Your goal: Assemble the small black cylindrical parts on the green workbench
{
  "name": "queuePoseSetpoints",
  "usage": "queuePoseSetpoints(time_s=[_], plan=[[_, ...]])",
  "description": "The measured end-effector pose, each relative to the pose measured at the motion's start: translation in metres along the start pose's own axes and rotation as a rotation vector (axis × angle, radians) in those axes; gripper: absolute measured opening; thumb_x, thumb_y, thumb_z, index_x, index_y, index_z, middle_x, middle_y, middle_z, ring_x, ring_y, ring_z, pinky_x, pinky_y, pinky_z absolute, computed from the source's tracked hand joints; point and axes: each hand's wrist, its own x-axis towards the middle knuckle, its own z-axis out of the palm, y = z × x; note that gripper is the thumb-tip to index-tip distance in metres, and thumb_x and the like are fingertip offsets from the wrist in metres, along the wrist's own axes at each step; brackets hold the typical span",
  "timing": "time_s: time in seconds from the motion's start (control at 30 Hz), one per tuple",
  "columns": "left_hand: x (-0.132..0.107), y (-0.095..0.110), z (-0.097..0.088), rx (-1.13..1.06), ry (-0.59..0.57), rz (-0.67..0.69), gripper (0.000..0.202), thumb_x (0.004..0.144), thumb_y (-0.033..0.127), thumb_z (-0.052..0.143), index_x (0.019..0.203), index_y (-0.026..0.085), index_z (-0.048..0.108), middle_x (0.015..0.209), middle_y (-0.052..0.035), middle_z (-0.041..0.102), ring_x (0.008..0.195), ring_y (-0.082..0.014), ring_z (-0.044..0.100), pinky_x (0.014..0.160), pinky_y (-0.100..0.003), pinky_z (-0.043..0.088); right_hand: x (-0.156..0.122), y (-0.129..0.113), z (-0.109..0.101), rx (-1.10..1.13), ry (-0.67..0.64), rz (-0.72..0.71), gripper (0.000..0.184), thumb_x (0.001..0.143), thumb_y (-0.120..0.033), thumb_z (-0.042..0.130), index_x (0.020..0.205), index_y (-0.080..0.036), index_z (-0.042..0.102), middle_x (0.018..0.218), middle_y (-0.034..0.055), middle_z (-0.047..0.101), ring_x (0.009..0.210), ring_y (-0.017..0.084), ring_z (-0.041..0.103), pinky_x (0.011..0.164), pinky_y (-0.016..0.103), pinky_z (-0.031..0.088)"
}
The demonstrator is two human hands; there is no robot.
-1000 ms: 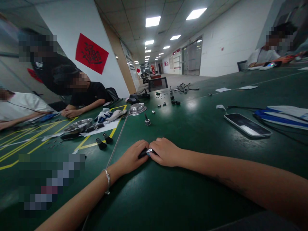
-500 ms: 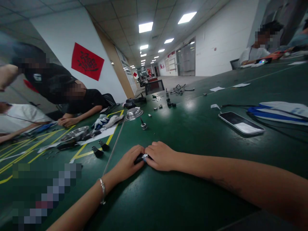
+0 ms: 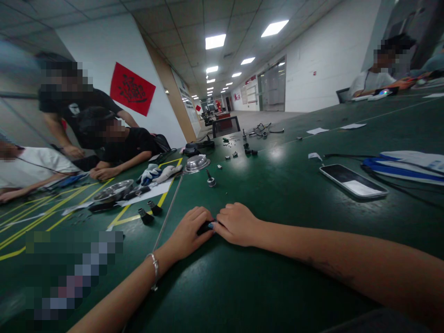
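Side by side on the green table (image 3: 284, 277), my two hands meet around a small dark piece (image 3: 204, 227). My left hand (image 3: 192, 231) is closed on this black piece, with thumb below and fingers over the top. Pressed against its right end, my right hand (image 3: 237, 224) is closed too, thumb and fingertips together. Most of the piece is hidden by the fingers, so its exact kind does not show. Beyond the hands stands a small metal part with a thin stem (image 3: 211, 181). Two black fittings (image 3: 145, 216) lie left of my left hand.
A metal bowl (image 3: 197, 163) sits upside down ahead, beside gloves (image 3: 166, 174). Several small parts (image 3: 235, 154) are scattered farther back. At right lie a phone (image 3: 352, 181), a cable and a blue-white packet (image 3: 409, 164). People sit at the left and far right.
The view has shifted slightly. The shiny section between my hands is now covered as the right fingers sit closer over it. At left, the standing person's arm has come down.
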Motion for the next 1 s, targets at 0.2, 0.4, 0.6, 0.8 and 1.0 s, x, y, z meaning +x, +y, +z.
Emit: queuePoseSetpoints(time_s=[0.2,0.4,0.6,0.8,1.0], plan=[[0.0,0.0,0.0,0.04,-0.009,0.013,0.01,0.086,0.025,0.053,0.095,0.021,0.054,0.093,-0.0038,0.06,0.087,-0.0216,0.054,0.078,-0.036,0.041,0.0,-0.001,0.001,0.035,0.039,0.019,0.021,0.092,-0.031,0.049,0.095,-0.012,0.059,0.087,0.0081,0.065,0.079,0.02,0.057,0.069,0.031,0.036],[0.001,0.003,-0.001,0.024,0.017,0.021,0.012,0.087,0.025,0.052,0.098,0.021,0.056,0.094,-0.0038,0.063,0.088,-0.0211,0.056,0.08,-0.036,0.043,0.001,-0.001,0.002,0.015,0.023,0.041,0.031,0.097,-0.034,0.041,0.088,-0.013,0.062,0.083,0.0087,0.066,0.081,0.022,0.057,0.069,0.032,0.035],[-0.001,-0.01,0.002,-0.01,0.183,-0.109,0.017,0.089,0.027,0.047,0.101,0.02,0.055,0.095,-0.0046,0.064,0.089,-0.021,0.059,0.081,-0.035,0.046,-0.002,-0.001,-0.002,0.085,0.071,0.094,0.025,0.098,-0.033,0.039,0.098,-0.013,0.055,0.091,0.0077,0.063,0.08,0.02,0.056,0.069,0.031,0.035],[-0.006,-0.045,-0.017,0.225,0.455,-0.389,0.019,0.085,0.034,0.05,0.095,0.02,0.057,0.097,-0.0071,0.065,0.097,-0.0271,0.058,0.087,-0.042,0.042,-0.002,-0.001,-0.003,0.154,0.05,0.073,0.02,0.098,-0.028,0.04,0.1,-0.014,0.054,0.092,0.0066,0.062,0.08,0.019,0.055,0.069,0.03,0.035],[-0.031,-0.083,-0.06,0.389,0.76,-0.81,0.028,0.086,0.036,0.049,0.105,0.016,0.052,0.107,-0.0085,0.061,0.114,-0.0338,0.049,0.096,-0.05,0.033,-0.002,-0.001,-0.002,0.133,0.041,0.06,0.019,0.097,-0.027,0.041,0.1,-0.014,0.054,0.09,0.0063,0.062,0.081,0.019,0.055,0.07,0.031,0.034]])
